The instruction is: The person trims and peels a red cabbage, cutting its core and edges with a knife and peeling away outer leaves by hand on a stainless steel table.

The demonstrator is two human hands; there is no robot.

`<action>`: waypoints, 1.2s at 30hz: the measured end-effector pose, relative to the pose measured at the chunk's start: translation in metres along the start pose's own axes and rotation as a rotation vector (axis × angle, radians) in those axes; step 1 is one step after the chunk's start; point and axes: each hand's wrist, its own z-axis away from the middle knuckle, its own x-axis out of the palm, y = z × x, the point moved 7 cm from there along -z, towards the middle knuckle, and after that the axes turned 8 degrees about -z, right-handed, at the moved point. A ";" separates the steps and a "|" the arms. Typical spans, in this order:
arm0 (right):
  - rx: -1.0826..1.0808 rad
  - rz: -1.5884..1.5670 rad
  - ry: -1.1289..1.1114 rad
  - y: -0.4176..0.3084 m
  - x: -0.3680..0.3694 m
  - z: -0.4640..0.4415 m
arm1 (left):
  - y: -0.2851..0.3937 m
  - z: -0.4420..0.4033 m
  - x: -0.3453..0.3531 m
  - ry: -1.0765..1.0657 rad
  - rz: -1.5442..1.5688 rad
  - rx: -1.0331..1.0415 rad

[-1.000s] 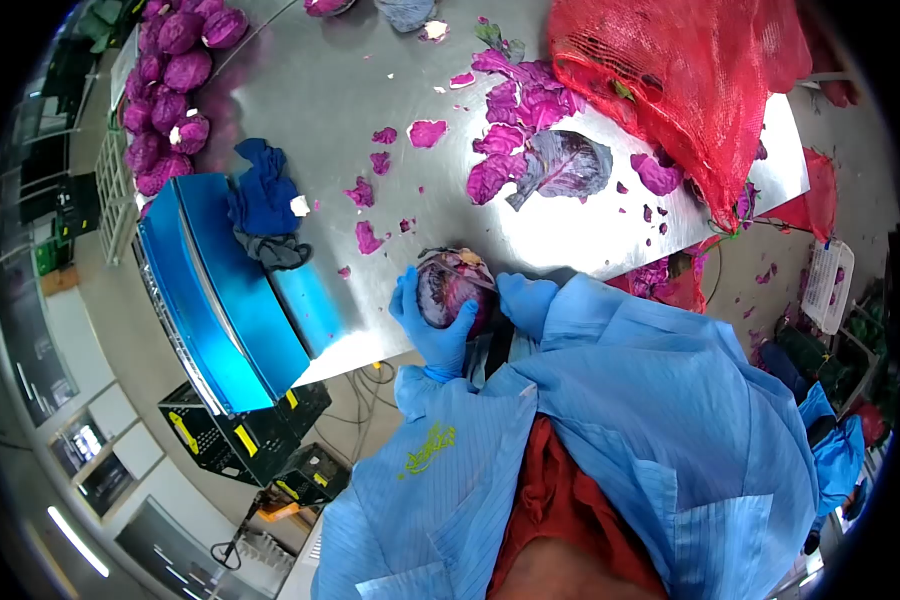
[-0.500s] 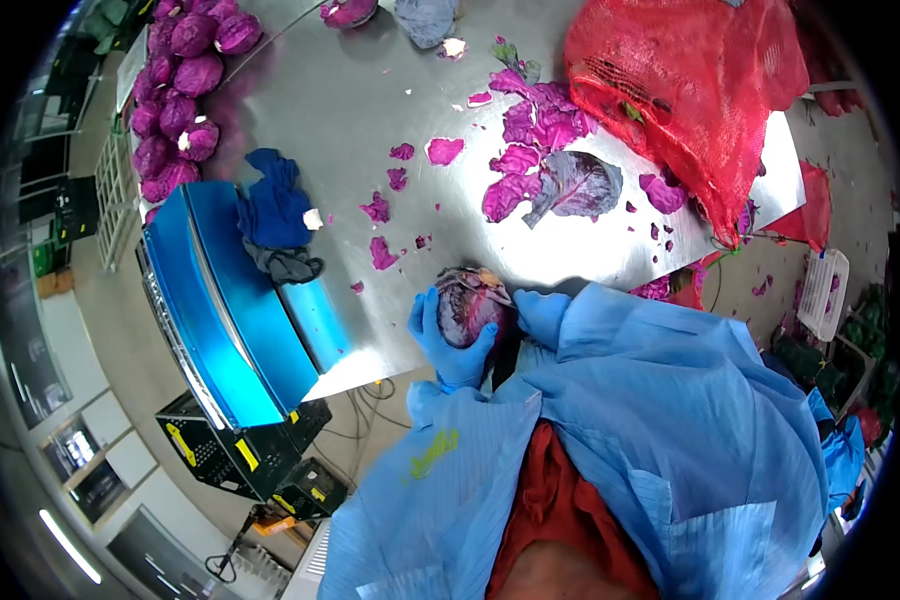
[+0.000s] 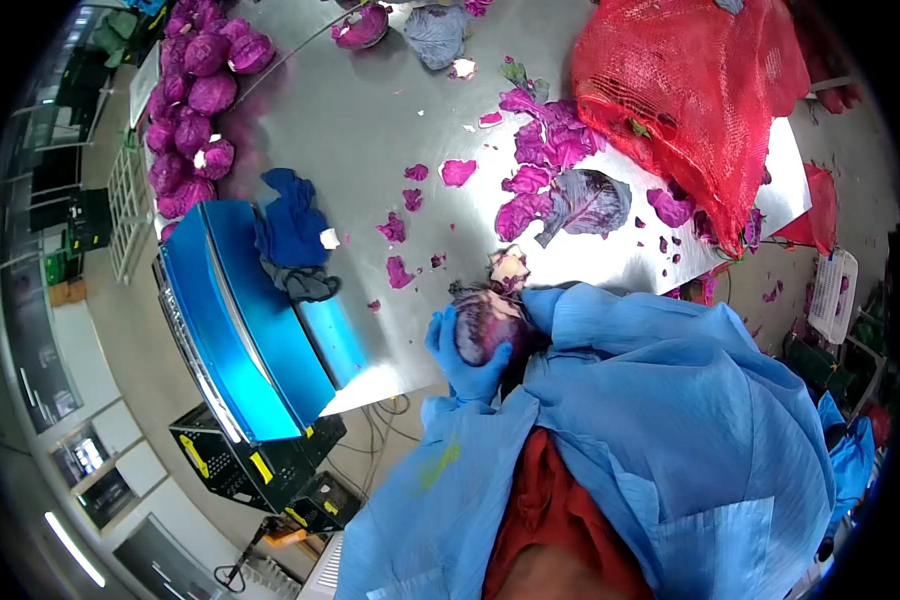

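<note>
In L hand [image 3: 469, 366]: purple-white cabbage [image 3: 489, 327].

The smooth, glossy metal table [image 3: 360, 140] spans the centre; at upper right lies a rough red mesh bag [image 3: 685, 95]; matt dark-blue cloth [image 3: 292, 225] sits left of centre.

Left hand [image 3: 469, 368] gloved and cupped

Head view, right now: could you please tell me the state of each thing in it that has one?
Held cabbage, upper side showing a pale patch.
Left hand, gloved, curled around that cabbage.
Right hand, gloved, grip mostly hidden.
Loose leaves, detached, scattered.
Heaped cabbages, mostly bare of dark outer leaves.
Red net bag, slumped, contents unclear.
Blue cloth, crumpled.
Table, littered.
</note>
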 end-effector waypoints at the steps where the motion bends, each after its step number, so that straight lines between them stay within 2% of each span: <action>1: 0.022 -0.054 -0.002 0.003 0.003 -0.001 | -0.002 0.000 0.000 0.010 0.042 -0.040; 3: 0.069 -0.200 -0.004 0.011 0.005 -0.007 | -0.010 -0.001 0.003 0.037 0.117 -0.129; 8: 0.221 -0.750 0.053 0.035 0.000 -0.013 | -0.017 -0.018 0.016 -0.022 0.239 -0.063; 12: 0.369 -0.985 0.082 0.018 -0.042 0.008 | -0.016 -0.034 0.027 -0.141 0.481 -0.057; 16: 0.255 -0.945 0.174 0.010 -0.054 0.011 | -0.023 -0.038 0.023 -0.323 0.475 -0.066; 19: 0.202 -0.844 0.202 -0.008 -0.052 0.011 | -0.040 -0.031 0.012 -0.306 0.496 -0.129; 20: 0.178 -0.794 0.197 -0.013 -0.051 0.011 | -0.041 -0.028 0.005 -0.315 0.458 -0.092; 22: 0.127 -0.723 0.246 -0.019 -0.043 0.009 | -0.039 -0.021 0.003 -0.284 0.392 -0.162; 25: -0.008 -0.389 0.273 -0.027 -0.041 0.010 | -0.031 -0.012 0.003 -0.172 0.162 -0.157; 27: -0.020 -0.383 0.254 -0.027 -0.039 0.010 | -0.022 -0.007 0.004 -0.083 0.084 -0.157; 31: -0.088 -0.403 0.290 -0.018 -0.035 0.005 | -0.029 -0.004 0.010 -0.050 0.124 -0.239; 34: -0.053 -0.498 0.396 -0.018 -0.041 0.012 | -0.017 -0.007 0.004 -0.047 0.080 -0.281; 36: -0.062 -0.492 0.365 -0.028 -0.050 0.016 | -0.019 -0.007 0.005 -0.024 0.057 -0.302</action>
